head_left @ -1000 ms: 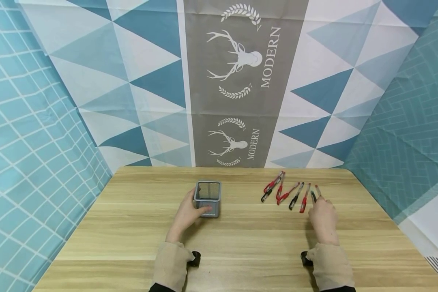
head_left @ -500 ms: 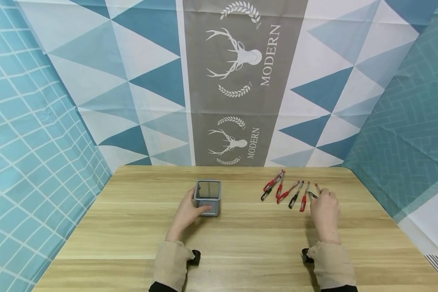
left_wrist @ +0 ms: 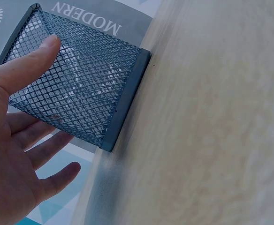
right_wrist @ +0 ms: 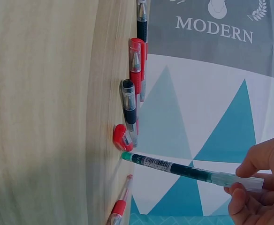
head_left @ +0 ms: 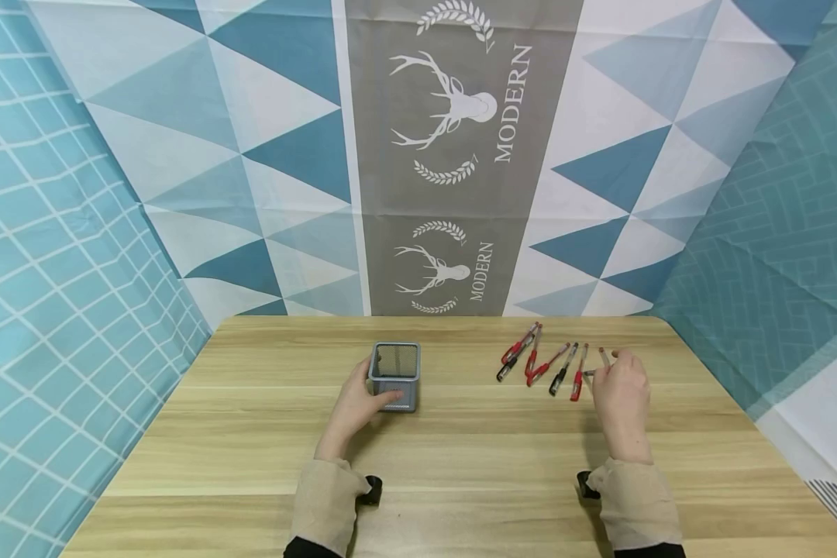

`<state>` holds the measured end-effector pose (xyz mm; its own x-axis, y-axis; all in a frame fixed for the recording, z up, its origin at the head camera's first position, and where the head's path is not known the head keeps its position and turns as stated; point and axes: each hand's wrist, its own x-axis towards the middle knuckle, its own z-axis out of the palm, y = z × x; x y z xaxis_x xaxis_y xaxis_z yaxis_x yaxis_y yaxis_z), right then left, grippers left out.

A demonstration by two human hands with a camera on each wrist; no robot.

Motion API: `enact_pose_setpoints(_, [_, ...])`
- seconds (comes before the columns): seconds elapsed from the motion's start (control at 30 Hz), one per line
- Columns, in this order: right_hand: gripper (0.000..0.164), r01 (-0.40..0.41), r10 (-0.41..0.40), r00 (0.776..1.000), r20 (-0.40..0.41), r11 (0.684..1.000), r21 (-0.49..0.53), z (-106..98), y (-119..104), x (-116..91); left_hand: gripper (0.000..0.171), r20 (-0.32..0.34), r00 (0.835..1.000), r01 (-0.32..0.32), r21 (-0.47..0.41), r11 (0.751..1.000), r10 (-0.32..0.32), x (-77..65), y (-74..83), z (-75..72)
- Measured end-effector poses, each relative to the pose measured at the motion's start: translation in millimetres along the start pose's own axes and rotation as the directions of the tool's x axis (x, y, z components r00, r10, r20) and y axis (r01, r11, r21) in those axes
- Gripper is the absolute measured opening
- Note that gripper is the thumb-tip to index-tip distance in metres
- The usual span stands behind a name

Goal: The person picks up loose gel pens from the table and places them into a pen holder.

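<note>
My left hand (head_left: 352, 407) grips a grey wire-mesh pen holder (head_left: 408, 389), thumb across its near wall and fingers behind. In the left wrist view the mesh wall (left_wrist: 87, 79) and solid base band show, with the holder standing on the table. My right hand (head_left: 623, 391) pinches a green gel pen (right_wrist: 181, 169) near its clear end, between thumb and fingers. Its green end points down at the table, close to a red pen's cap (right_wrist: 123, 137). Another red pen (right_wrist: 120, 206) lies beside it, partly behind the right hand in the head view.
Several red and black pens lie spread left of my right hand, among them a black pen (head_left: 557, 381) and a red pen (head_left: 538, 373). The wooden table (head_left: 460, 465) meets a patterned cloth backdrop (head_left: 446, 256) at its far edge.
My right hand has risen slightly and shifted back, and the green pen in it has swung round to point left. My left hand stays on the pen holder.
</note>
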<state>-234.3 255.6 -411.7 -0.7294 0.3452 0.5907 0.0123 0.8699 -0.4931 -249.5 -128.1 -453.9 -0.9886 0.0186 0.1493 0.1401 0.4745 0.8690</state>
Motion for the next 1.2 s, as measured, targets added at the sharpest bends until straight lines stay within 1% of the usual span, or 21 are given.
enact_pose_setpoints(0.17, [0.023,0.045,-0.043,0.998,-0.042,0.998,0.034,-1,-1,1,0.087,0.007,1.000,0.009,-0.007,1.000,-0.009,0.1,-0.5,-0.4])
enact_pose_setpoints(0.37, [0.023,0.062,-0.059,0.995,-0.086,0.997,0.038,-1,-3,2,0.088,0.002,1.000,0.009,0.005,1.000,-0.009,0.9,0.9,-0.1])
enact_pose_setpoints(0.57, [0.021,0.072,-0.066,0.992,-0.106,0.996,0.052,-2,-4,2,0.088,-0.004,1.000,0.008,0.008,1.000,-0.008,0.9,1.7,0.4])
enact_pose_setpoints(0.9, [0.014,0.150,-0.135,0.973,-0.189,0.986,0.069,-1,-8,3,0.088,-0.001,1.000,0.022,0.009,1.000,-0.022,-1.3,0.3,-0.5])
enact_pose_setpoints(1.03, [0.014,0.161,-0.143,0.969,-0.200,0.984,0.074,-2,-11,2,0.087,-0.002,1.000,0.026,0.009,1.000,-0.026,-0.6,0.1,0.1])
enact_pose_setpoints(1.2, [0.015,0.165,-0.150,0.971,-0.188,0.984,0.068,-4,-16,1,0.088,-0.002,1.000,0.031,0.011,0.999,-0.031,-0.5,0.9,0.6])
